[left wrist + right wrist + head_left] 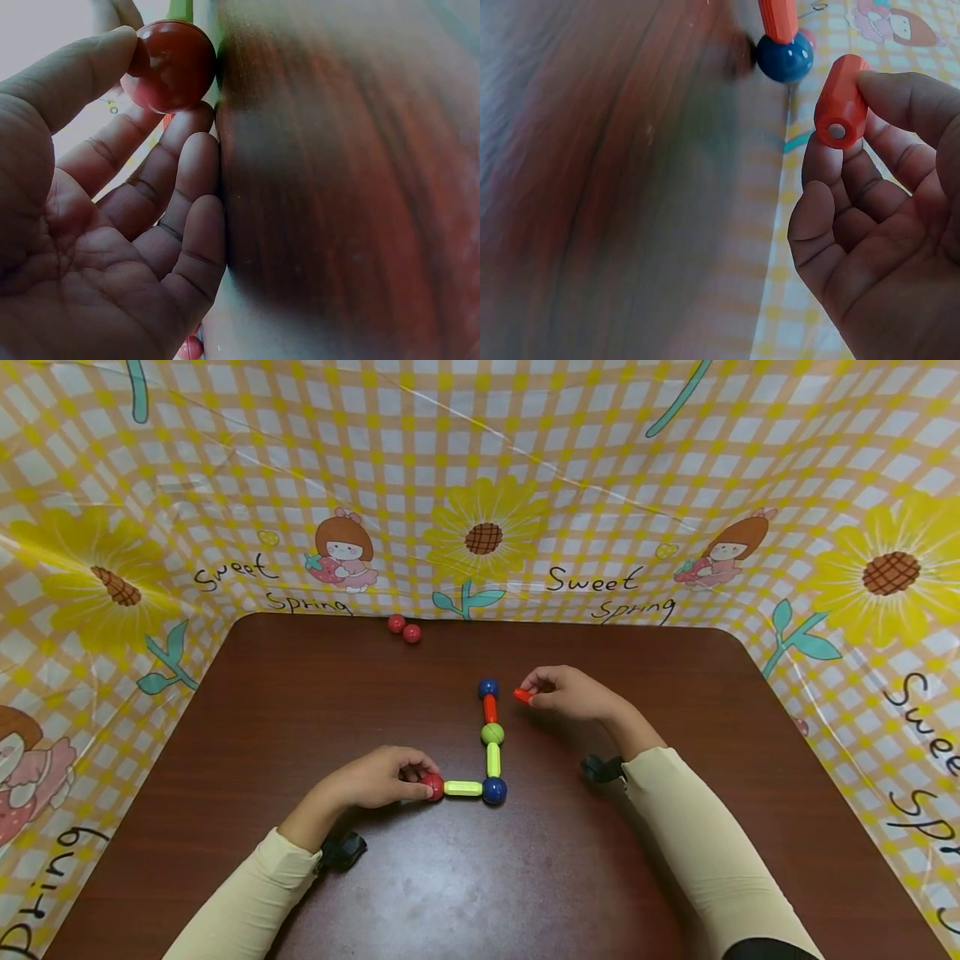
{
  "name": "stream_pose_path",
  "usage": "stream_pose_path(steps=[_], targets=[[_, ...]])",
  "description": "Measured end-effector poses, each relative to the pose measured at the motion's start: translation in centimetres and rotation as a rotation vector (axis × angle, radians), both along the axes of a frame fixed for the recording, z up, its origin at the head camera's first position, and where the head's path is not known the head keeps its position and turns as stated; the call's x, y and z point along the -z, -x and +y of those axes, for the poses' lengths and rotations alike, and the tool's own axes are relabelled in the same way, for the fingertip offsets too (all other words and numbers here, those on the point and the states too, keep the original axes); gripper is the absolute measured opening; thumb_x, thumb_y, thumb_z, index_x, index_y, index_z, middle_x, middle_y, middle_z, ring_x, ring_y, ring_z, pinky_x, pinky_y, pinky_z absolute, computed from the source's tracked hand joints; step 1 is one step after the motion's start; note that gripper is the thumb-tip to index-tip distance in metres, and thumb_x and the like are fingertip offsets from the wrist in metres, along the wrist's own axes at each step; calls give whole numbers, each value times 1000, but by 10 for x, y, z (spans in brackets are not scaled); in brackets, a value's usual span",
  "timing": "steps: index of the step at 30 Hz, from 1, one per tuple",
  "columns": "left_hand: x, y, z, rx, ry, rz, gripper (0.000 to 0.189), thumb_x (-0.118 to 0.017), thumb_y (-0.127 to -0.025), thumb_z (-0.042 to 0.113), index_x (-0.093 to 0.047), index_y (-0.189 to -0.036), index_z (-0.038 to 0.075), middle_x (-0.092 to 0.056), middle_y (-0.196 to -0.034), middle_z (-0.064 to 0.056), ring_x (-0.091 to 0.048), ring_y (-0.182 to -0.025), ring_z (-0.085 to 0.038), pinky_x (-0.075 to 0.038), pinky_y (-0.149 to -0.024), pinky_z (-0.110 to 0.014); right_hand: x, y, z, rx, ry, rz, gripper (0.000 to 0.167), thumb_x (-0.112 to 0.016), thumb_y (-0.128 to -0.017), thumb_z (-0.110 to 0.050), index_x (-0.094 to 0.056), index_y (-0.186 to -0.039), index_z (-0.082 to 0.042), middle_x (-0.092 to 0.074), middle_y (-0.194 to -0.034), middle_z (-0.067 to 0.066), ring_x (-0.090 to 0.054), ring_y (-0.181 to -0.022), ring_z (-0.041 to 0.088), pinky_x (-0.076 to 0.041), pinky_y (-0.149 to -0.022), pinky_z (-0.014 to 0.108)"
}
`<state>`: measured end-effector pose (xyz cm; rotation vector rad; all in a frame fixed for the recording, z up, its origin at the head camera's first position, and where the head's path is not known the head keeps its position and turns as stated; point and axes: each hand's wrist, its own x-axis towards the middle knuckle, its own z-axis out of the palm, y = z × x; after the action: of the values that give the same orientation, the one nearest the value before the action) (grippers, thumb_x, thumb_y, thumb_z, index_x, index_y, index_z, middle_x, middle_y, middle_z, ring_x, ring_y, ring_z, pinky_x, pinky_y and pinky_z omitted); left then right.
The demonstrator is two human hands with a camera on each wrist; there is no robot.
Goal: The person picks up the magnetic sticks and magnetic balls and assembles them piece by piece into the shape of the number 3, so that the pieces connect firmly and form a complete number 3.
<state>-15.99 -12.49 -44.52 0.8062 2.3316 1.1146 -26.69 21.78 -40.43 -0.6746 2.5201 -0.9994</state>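
Pinching a short red rod (522,695) between its thumb and what seems to be a partly hidden index finger, the right hand (573,693) holds it just beside, but apart from, the far blue ball (488,688) of an L-shaped chain on the wood-grained table (315,693). The left hand (375,779) grips the red ball (433,787) at the chain's other end, toward the table's left edge, a yellow-green rod (463,788) projecting beyond its fingertips; two loose red balls (412,633) lie by the far edge.
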Motion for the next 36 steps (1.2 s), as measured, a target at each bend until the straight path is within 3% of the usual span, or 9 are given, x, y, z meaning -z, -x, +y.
stream_pose_path(steps=[10, 24, 36], targets=[[1, -2, 0, -15, 12, -6, 21, -74, -91, 23, -70, -110, 15, -62, -88, 7, -56, -81, -12, -47, -70, -28, 9, 22, -35, -50, -6, -48, 18, -64, -96, -12, -68, -113, -8, -64, -100, 5, -54, -89, 23, -46, -78, 36], [2, 1, -1, 0, 2, 8, 21, -73, -92, 23, -71, -110, 13, -63, -87, 7, -56, -80, -10, -47, -70, -27, -9, 45, -71, -60, -12, -86, 22, -59, -98, -13, -65, -119, -8, -62, -106, 7, -52, -93, 24, -43, -82, 38], [2, 2, -3, -10, -3, -20, 21, -73, -92, 23, -70, -111, 14, -63, -87, 8, -57, -80, -10, -47, -69, -27, 3, 61, -93, -68, -8, -107, 24, -57, -99, -15, -67, -120, -11, -64, -105, 5, -50, -88, 23, -41, -77, 35]])
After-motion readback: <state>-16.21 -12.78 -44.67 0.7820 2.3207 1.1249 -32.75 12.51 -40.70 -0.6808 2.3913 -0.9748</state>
